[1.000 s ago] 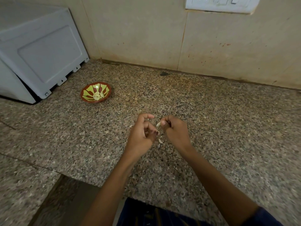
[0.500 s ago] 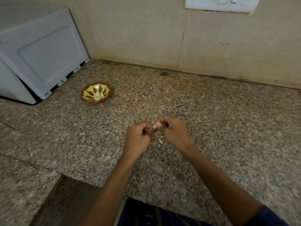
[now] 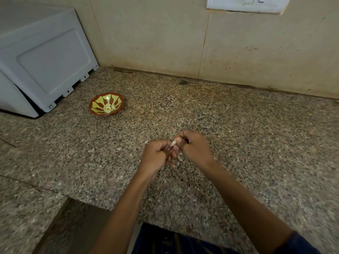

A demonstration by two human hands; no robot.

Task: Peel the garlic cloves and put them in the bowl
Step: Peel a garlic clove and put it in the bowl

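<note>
Two hands meet over the speckled bench, working a garlic clove between them.

The left hand (image 3: 157, 154) and right hand (image 3: 195, 148) are both curled, fingertips together, pinching a small pale garlic clove (image 3: 173, 143) held above the granite bench (image 3: 256, 143). Just under the hands, a few pale skin scraps (image 3: 179, 159) lie on the stone. Farther back and to the left, well apart from the hands, a red-and-yellow bowl (image 3: 117, 99) holds peeled cloves (image 3: 109, 108). Beyond it stands a white appliance (image 3: 42, 59) by the tiled wall (image 3: 156, 37).
</note>
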